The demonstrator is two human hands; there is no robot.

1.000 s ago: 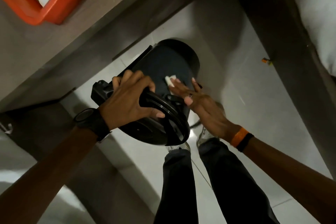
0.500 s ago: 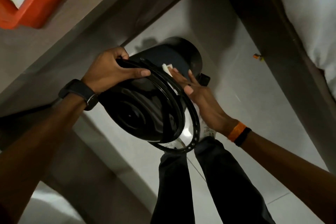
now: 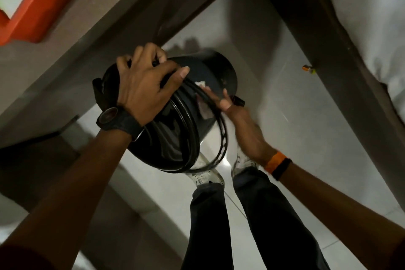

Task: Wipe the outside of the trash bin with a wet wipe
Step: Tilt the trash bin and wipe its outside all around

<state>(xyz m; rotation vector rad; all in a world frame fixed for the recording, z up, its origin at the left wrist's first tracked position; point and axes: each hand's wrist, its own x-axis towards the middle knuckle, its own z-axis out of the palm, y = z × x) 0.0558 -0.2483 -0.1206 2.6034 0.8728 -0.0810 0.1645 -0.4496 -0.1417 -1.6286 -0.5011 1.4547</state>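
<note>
Pale floor tiles (image 3: 285, 129) filled the background, with a brown table edge (image 3: 92, 35) overhead-left and an orange tray (image 3: 32, 17) on it at the upper left corner. Bedding showed at far right.

Trash bin (image 3: 210, 72): black, held off the floor, tipped on its side between both hands, above the person's shoes. Base pointed away, open mouth toward the camera. A loose black ring (image 3: 221, 144) hung off the rim on the right side.

Left hand (image 3: 144, 85): clenched over the top of the bin's rim, fingers wrapped around the edge, thumb across the wall. Watch on that wrist.

Right hand (image 3: 221, 101): fingers flat against the outer wall, pressing the wet wipe (image 3: 200, 83) to it. Only a small white corner of the wipe showed beyond the fingertips; the rest was hidden or blurred. A grip proper could not be confirmed, only pressing.

Change over the last second: the bin was rotated in the hands. A second ago the left hand sat lower on the rim beside the hinge block; by now it had shifted up and over the top, and the mouth had swung more toward the camera. The right hand kept the wipe on the wall throughout.

Judgement: turning brought a fresh section of outer wall under the wipe. Wiping was under way, partly done; the far side and base likely remained.
</note>
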